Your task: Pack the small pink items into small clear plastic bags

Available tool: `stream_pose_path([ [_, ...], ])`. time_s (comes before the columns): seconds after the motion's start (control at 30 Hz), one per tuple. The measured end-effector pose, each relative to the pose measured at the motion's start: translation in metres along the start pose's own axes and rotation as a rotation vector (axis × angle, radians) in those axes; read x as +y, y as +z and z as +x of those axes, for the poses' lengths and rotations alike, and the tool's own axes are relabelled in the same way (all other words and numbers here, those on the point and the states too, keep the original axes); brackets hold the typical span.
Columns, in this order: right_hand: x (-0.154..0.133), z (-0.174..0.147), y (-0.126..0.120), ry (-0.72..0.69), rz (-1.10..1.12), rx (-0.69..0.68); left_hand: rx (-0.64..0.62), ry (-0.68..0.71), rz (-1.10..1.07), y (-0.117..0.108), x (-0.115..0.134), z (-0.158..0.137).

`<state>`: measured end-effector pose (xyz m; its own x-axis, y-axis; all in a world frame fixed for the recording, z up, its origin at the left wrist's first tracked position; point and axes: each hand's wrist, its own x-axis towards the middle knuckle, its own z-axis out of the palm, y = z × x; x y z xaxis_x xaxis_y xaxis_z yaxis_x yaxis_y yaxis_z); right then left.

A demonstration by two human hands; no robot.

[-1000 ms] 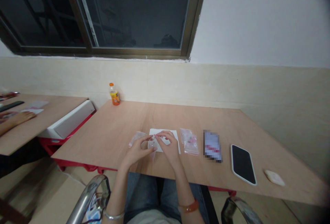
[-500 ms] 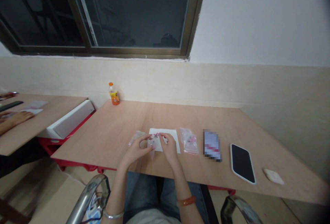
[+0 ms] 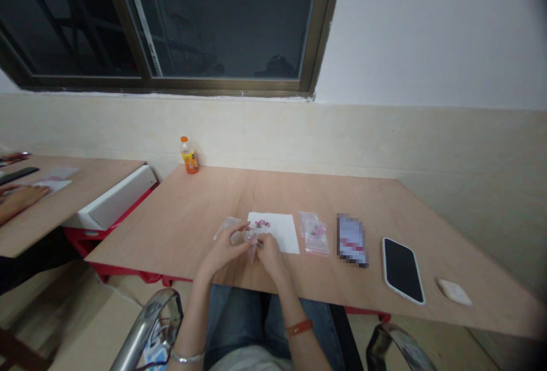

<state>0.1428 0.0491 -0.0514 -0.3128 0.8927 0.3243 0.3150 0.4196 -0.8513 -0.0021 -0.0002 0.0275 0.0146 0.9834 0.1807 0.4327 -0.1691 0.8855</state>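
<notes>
My left hand [image 3: 226, 249] is closed on a small clear plastic bag [image 3: 251, 252], its thumb and fingers gripping the bag near the top. My right hand [image 3: 268, 252] presses its fingertips together at the right side of that bag; whatever is pinched there is too small to make out. Just beyond the hands lies a white sheet of paper [image 3: 284, 234]. Small pink and dark pieces [image 3: 261, 224] are grouped on its upper left part. A second clear plastic bag [image 3: 231, 223] lies flat behind my left hand.
Right of the paper are a clear bag with pink pieces [image 3: 315, 233], a blurred-out item [image 3: 352, 241], a phone [image 3: 402, 270] and a whitish flat object [image 3: 453, 292]. An orange drink bottle [image 3: 190, 156] stands near the wall. Another person's hand [image 3: 29, 197] rests on the left table.
My right hand has come off the small pieces on the paper and moved left and toward me, to the bag in my left hand. The pieces now show more plainly.
</notes>
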Motion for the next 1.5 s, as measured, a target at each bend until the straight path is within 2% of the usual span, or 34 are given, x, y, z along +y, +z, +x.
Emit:
stream_pose_path([
  [0.17, 0.002, 0.004, -0.009, 0.054, 0.045, 0.176, 0.021, 0.001, 0.006, -0.001, -0.003, 0.0],
  [0.33, -0.033, 0.01, -0.033, 0.045, 0.141, 0.31, -0.015, -0.019, 0.001, 0.001, -0.007, 0.0],
  [0.43, -0.058, 0.009, -0.044, 0.029, 0.162, 0.29, -0.027, -0.016, -0.012, 0.002, -0.005, -0.001],
  [0.53, -0.071, 0.006, -0.046, -0.009, 0.161, 0.234, -0.031, 0.007, 0.0, 0.002, -0.004, -0.001],
  [0.67, -0.071, 0.005, -0.043, -0.073, 0.124, 0.139, -0.047, 0.043, 0.003, 0.004, 0.002, -0.001],
  [0.8, -0.069, 0.004, -0.043, -0.07, 0.053, 0.061, -0.06, 0.061, 0.003, 0.003, 0.013, -0.001],
  [1.0, -0.075, 0.003, -0.048, -0.025, 0.129, 0.104, -0.048, 0.028, 0.02, 0.002, 0.013, -0.002],
  [1.1, -0.07, 0.006, -0.049, 0.013, 0.128, 0.206, -0.025, 0.013, 0.021, 0.002, 0.009, -0.002],
  [1.23, -0.044, 0.01, -0.044, 0.041, 0.068, 0.284, 0.003, -0.001, 0.012, 0.002, 0.007, -0.001],
  [1.37, -0.009, 0.008, -0.033, 0.034, -0.09, 0.278, 0.006, -0.029, 0.007, 0.0, 0.006, 0.001],
  [1.5, 0.014, 0.004, -0.018, -0.024, -0.186, 0.2, 0.006, -0.022, 0.001, -0.001, 0.006, 0.001],
])
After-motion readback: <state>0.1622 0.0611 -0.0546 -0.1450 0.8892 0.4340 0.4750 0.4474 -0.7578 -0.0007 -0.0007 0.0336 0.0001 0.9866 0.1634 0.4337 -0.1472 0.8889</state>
